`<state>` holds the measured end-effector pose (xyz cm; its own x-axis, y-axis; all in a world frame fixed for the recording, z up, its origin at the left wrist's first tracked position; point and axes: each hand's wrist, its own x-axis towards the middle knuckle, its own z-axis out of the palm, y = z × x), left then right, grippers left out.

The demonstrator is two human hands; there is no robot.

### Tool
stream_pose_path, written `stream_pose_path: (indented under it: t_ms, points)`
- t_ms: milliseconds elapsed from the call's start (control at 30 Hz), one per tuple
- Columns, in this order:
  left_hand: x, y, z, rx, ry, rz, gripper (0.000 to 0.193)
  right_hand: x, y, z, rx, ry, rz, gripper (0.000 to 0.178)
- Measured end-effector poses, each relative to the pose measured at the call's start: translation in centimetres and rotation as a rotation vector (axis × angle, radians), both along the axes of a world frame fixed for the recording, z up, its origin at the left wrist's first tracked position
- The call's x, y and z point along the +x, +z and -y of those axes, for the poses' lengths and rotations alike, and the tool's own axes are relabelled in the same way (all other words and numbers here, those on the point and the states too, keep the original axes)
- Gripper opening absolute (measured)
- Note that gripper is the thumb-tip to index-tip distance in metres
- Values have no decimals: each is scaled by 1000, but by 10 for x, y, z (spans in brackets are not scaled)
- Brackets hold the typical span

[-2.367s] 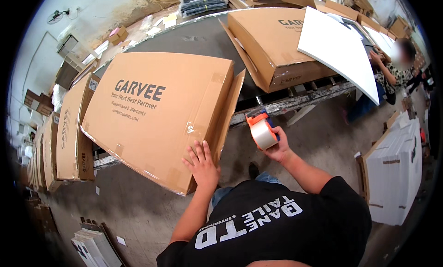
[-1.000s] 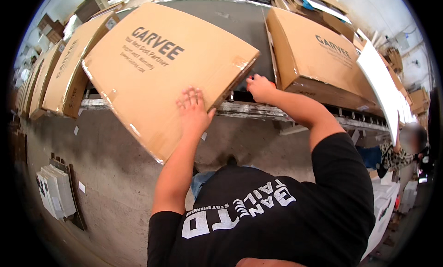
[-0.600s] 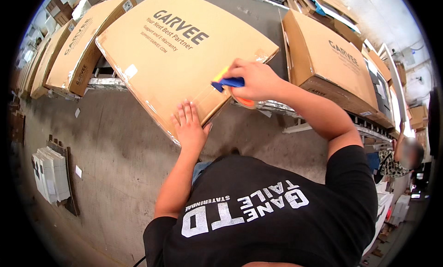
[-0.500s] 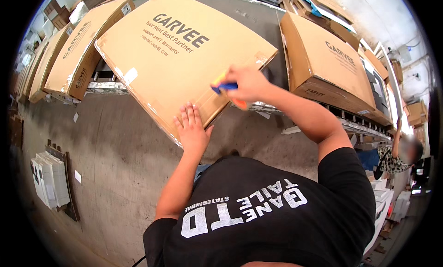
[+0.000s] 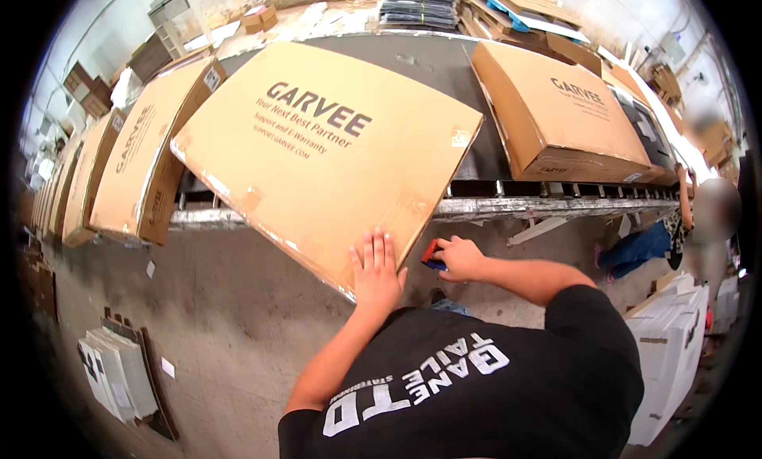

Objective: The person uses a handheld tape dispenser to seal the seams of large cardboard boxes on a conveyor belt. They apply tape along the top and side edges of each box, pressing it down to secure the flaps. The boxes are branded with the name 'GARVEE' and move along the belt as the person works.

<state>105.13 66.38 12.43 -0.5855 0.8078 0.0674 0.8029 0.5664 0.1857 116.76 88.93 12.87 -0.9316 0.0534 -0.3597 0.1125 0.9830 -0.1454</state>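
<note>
Now right hand [image 5: 462,259], gripping tape dispenser [image 5: 431,251], moved off carton [image 5: 325,173], beside edge; left hand [image 5: 376,280] still spread on top.

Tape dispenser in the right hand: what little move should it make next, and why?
I'd perhaps bring the tape dispenser to the big box's right edge. The right hand holds it just off that edge, and the left hand lies on the box's top, likely steadying it where it juts past the table.

Tape dispenser [image 5: 431,250] mostly hidden by right hand [image 5: 461,259]; co-worker's head [image 5: 717,211] blurred.
</note>
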Motion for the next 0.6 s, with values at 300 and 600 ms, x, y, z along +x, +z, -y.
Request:
stream_pose_path:
  t_ms: [300, 600]
  points:
    - [-97, 7, -113, 8, -169, -21, 101, 45, 4, -15, -502, -604, -352, 51]
    - [-195, 27, -332, -123, -243, -193, 104, 111, 11, -1, -624, -859, -433, 51]
